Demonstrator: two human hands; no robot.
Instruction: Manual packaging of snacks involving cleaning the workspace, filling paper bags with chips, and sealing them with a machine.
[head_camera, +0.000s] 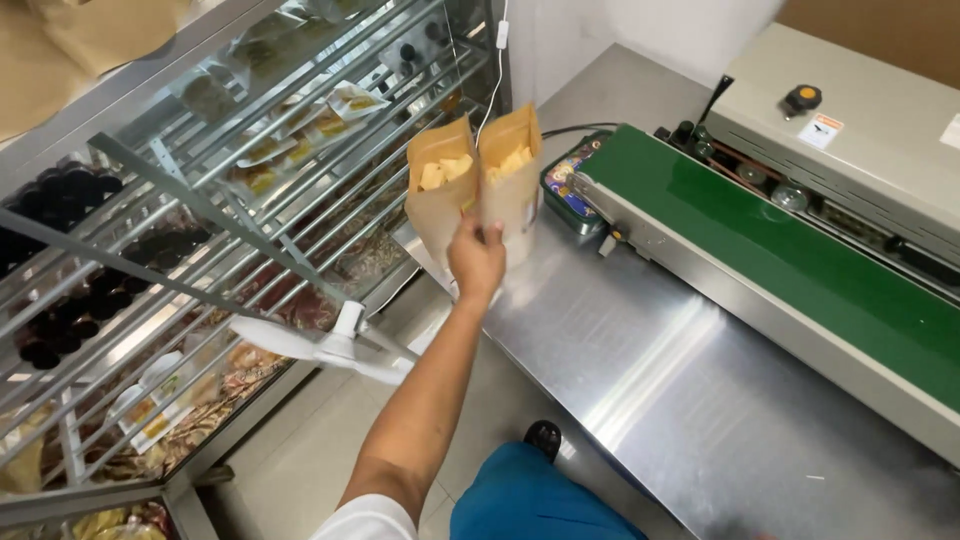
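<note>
Pouches (478, 185) upright, mouths up; left hand (476, 258)

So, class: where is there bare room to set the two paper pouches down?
The steel table is bare between its near edge and the green conveyor belt. Crowded: the far end, where a patterned tin meets the belt, and the wire rack alongside.

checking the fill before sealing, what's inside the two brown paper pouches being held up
Both brown paper pouches, gripped in the left hand, show pale yellow chunks through clear windows near the top. The paper covers everything lower, so how far down they're filled can't be seen.
</note>
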